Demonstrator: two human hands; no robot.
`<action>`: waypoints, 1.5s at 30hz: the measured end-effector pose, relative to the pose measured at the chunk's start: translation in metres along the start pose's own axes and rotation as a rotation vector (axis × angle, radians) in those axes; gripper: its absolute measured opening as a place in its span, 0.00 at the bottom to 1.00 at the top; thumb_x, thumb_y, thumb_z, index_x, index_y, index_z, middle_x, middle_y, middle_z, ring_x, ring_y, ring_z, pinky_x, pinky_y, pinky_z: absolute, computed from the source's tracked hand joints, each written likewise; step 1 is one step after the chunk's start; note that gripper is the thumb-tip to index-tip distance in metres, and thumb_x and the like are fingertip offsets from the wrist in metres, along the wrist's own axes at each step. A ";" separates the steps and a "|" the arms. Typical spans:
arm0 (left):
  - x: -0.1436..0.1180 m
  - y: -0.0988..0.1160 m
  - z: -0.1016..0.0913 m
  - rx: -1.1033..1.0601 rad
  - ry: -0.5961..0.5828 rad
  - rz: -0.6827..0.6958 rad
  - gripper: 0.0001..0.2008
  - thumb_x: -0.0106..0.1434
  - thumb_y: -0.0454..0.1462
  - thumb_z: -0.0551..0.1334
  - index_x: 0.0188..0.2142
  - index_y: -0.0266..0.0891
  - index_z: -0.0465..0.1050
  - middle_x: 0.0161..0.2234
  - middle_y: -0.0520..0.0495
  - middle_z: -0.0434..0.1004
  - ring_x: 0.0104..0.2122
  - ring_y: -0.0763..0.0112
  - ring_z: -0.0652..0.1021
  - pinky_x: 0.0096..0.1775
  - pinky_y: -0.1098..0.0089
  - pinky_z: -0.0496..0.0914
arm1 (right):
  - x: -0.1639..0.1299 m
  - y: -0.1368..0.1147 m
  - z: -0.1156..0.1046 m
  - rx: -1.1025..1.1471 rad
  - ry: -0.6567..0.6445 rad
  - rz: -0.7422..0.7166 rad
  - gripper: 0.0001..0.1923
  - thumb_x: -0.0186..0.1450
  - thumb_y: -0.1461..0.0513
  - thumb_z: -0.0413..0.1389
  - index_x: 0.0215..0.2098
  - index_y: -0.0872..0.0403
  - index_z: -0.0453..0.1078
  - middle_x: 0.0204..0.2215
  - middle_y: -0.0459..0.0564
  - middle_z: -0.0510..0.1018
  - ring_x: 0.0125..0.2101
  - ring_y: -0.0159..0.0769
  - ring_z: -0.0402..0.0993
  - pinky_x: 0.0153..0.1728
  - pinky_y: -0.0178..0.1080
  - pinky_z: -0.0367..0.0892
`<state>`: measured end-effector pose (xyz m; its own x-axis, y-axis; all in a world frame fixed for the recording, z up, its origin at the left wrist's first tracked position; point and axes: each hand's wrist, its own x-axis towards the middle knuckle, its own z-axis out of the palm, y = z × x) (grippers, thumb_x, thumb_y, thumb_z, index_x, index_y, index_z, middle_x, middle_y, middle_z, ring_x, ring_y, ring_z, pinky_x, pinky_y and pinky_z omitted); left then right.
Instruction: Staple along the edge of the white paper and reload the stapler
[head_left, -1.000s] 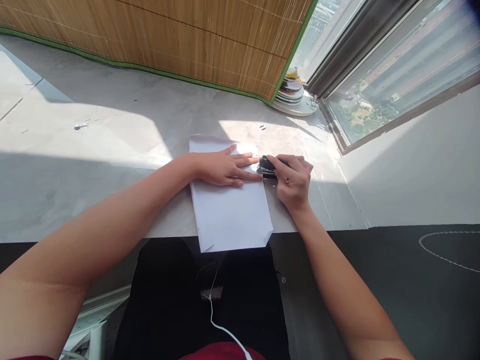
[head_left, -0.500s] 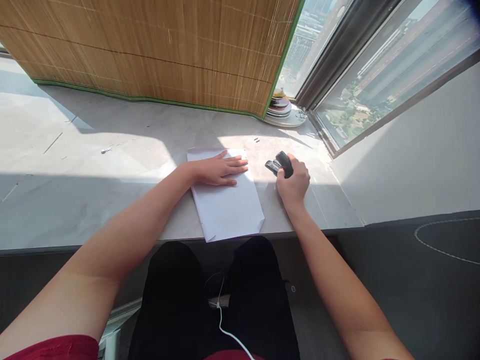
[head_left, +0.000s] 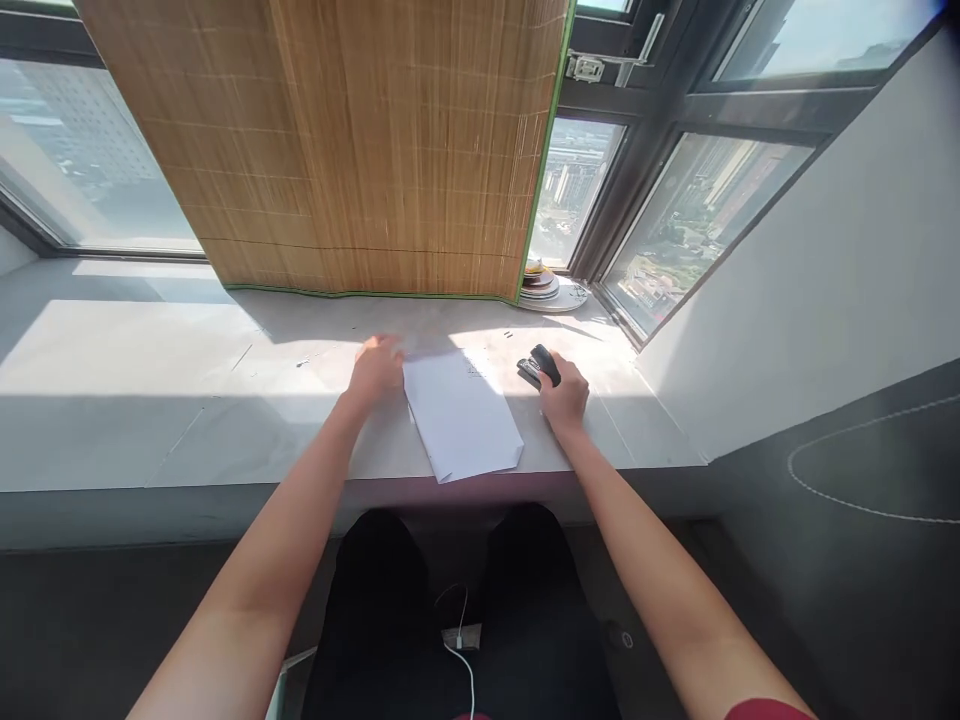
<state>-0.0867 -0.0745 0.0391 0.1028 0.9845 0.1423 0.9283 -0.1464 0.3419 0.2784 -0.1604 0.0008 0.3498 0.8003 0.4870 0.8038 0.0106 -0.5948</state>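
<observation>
A black stapler (head_left: 539, 367) is gripped in my right hand (head_left: 566, 397), its jaws spread and pointing left, just above or on the sill. White paper sheets (head_left: 466, 420) lie in front of me with their near corners bent and faint print at the top. My left hand (head_left: 378, 364) is off the paper, beside its upper left corner. Motion blurs its fingers, so whether they hold anything cannot be made out.
The pale window sill (head_left: 247, 440) runs left to right. A bamboo blind (head_left: 360, 150) with green edging hangs over its back. Stacked plates (head_left: 547, 292) stand in the window corner. Small staple-like bits (head_left: 508, 334) lie behind the paper. A white cable (head_left: 469, 670) hangs by my legs.
My left hand has lifted from the paper and moved to its left. The view has tilted up, showing more window. The stapler stays in my right hand.
</observation>
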 end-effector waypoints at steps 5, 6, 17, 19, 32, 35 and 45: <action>-0.049 -0.059 -0.003 0.239 -0.022 -0.214 0.31 0.79 0.47 0.47 0.76 0.41 0.63 0.78 0.30 0.57 0.77 0.34 0.55 0.70 0.25 0.52 | -0.028 -0.067 0.015 0.100 -0.106 -0.072 0.24 0.72 0.62 0.55 0.64 0.53 0.73 0.53 0.61 0.81 0.53 0.53 0.79 0.51 0.49 0.74; -0.055 -0.064 -0.003 0.251 -0.027 -0.211 0.32 0.79 0.48 0.46 0.76 0.42 0.62 0.78 0.31 0.55 0.78 0.34 0.54 0.70 0.24 0.51 | -0.033 -0.084 0.022 0.108 -0.173 -0.088 0.23 0.72 0.62 0.56 0.64 0.52 0.73 0.52 0.60 0.81 0.52 0.53 0.79 0.50 0.48 0.74; -0.054 -0.069 0.001 0.269 -0.011 -0.194 0.32 0.78 0.47 0.43 0.75 0.41 0.62 0.77 0.27 0.58 0.76 0.33 0.57 0.68 0.24 0.53 | -0.041 -0.083 0.031 -0.096 -0.253 0.008 0.19 0.72 0.68 0.53 0.60 0.54 0.68 0.50 0.59 0.75 0.46 0.48 0.73 0.41 0.42 0.66; -0.054 -0.070 0.003 0.270 -0.012 -0.192 0.32 0.78 0.46 0.42 0.75 0.41 0.61 0.76 0.26 0.58 0.76 0.32 0.57 0.68 0.24 0.53 | -0.037 -0.061 0.020 -0.080 -0.195 0.049 0.20 0.71 0.67 0.54 0.61 0.54 0.67 0.51 0.59 0.75 0.46 0.48 0.73 0.41 0.42 0.67; -0.058 -0.126 -0.035 0.315 -0.121 -0.086 0.32 0.78 0.49 0.48 0.76 0.44 0.63 0.79 0.35 0.55 0.76 0.45 0.61 0.73 0.41 0.57 | 0.072 0.012 0.015 0.112 -0.359 -0.248 0.20 0.64 0.64 0.56 0.54 0.51 0.77 0.61 0.61 0.80 0.65 0.53 0.71 0.67 0.58 0.66; -0.068 -0.151 -0.039 0.312 -0.100 -0.188 0.33 0.79 0.50 0.43 0.78 0.49 0.60 0.81 0.40 0.50 0.79 0.44 0.55 0.73 0.33 0.51 | 0.086 -0.003 0.042 0.107 -0.432 -0.256 0.18 0.63 0.62 0.58 0.51 0.50 0.80 0.56 0.61 0.83 0.65 0.59 0.74 0.63 0.62 0.70; -0.068 -0.155 -0.034 0.200 -0.131 -0.208 0.33 0.78 0.50 0.43 0.77 0.48 0.58 0.82 0.39 0.46 0.81 0.47 0.48 0.74 0.31 0.44 | 0.064 -0.090 0.131 0.002 -0.424 -0.229 0.23 0.81 0.51 0.48 0.51 0.62 0.75 0.57 0.77 0.80 0.62 0.50 0.75 0.61 0.56 0.67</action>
<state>-0.2494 -0.1222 0.0080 -0.0637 0.9973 -0.0372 0.9847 0.0688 0.1601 0.1649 -0.0315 0.0015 -0.0636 0.9510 0.3024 0.8363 0.2161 -0.5039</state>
